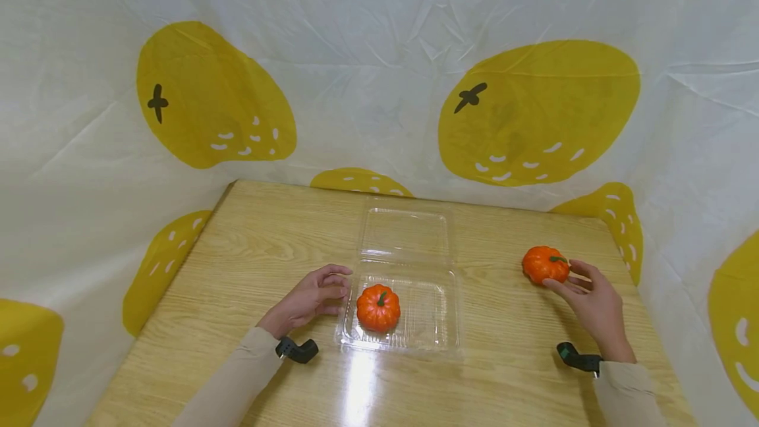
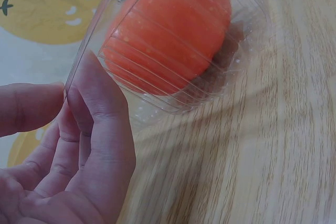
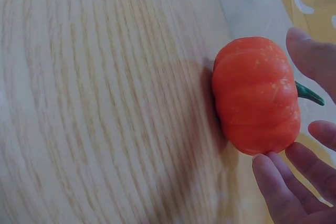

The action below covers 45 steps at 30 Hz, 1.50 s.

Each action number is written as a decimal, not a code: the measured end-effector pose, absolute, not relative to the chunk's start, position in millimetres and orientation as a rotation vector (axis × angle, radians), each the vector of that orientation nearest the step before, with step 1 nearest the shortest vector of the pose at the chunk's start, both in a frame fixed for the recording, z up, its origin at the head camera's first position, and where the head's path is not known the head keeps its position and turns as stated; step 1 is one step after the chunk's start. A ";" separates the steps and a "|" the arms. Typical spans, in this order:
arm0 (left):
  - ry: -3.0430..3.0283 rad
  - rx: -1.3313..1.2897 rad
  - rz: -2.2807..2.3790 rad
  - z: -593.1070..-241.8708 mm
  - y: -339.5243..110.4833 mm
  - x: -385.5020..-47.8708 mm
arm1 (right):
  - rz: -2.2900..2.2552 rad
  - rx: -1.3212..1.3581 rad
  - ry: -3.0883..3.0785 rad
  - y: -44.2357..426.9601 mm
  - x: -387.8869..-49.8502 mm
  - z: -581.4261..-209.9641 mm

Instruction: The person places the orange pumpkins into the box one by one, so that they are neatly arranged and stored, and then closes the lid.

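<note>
Two small, ribbed, glossy orange pumpkins with green stems: one sits on the right part of the tabletop [image 1: 498,377], the other inside a clear plastic hinged container. First, the outer pumpkin [image 1: 538,265]: the right hand [image 1: 595,308] is spread loosely round it, fingertips touching its side, no firm grasp. Thumb contact is hard to judge; the right wrist view suggests a gap. Main risk: smooth round sides plus one-sided finger pressure could roll or push it away, and a lift from this hold would likely drop it.

Next, the clear plastic container [image 1: 421,315], near the middle, its lid [image 1: 406,232] laid back flat on the far side. The left hand [image 1: 311,300] pinches its left rim between thumb and fingers. Thin, light plastic: too much pull could bend the wall or slide the whole tray.

The inner pumpkin [image 1: 373,317] stands near the container's left wall; tilting that rim could send it rolling right.

Around: white curtain [image 1: 367,104] with yellow lemon prints, touching nothing at risk.
</note>
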<state>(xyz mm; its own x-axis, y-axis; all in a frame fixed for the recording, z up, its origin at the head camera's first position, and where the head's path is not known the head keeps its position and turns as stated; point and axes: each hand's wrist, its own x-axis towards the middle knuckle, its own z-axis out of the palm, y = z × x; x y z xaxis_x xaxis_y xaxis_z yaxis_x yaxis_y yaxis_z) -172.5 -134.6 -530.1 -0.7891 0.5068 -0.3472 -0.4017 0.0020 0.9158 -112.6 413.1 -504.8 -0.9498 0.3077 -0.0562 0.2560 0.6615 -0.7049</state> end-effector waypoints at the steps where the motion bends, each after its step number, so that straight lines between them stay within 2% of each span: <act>1: 1.656 0.110 1.851 -530.1 -134.7 -172.4 | 1.176 -0.480 -2.801 413.3 -113.3 -505.7; 45: 1.648 0.093 1.858 -531.5 -133.1 -173.6 | 1.249 -0.539 -2.688 412.2 -125.8 -531.0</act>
<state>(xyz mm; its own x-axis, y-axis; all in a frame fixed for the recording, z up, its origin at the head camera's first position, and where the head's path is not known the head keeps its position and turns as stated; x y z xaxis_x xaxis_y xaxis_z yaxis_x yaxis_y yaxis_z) -173.6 -133.1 -531.5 -0.7898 0.5007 -0.3543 -0.4116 -0.0045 0.9113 -125.8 412.2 -531.0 -0.9278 0.3715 -0.0327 0.2646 0.5939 -0.7597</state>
